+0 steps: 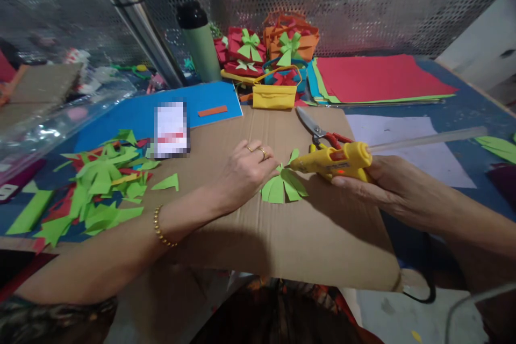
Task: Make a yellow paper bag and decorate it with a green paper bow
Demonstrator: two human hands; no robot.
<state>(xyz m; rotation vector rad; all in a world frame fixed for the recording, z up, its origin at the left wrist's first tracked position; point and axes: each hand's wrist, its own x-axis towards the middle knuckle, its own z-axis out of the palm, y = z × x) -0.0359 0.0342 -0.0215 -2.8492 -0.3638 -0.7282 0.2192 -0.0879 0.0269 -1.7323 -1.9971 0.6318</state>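
Observation:
My right hand [379, 185] is wrapped round a yellow hot glue gun [346, 158] with a clear glue stick [427, 140] out of its back. The nozzle points left and meets the top of a green paper cutout [284, 188], slit into fanned strips. My left hand [252, 169], curled with its fingertips pressed together, holds the cutout's upper left edge; the fingertips are partly hidden. Under both lies a brown cardboard sheet [226, 247]. Just behind the glue gun are pruning shears [312, 123] with red handles, blades apart.
Green and red paper scraps [100, 177] are heaped at left. Small paper bags with bows [250, 48], a yellow paper bag [274, 95] and a coloured paper stack [387, 78] stand behind. A steel flask [137, 21] and green bottle [201, 45] stand at the back.

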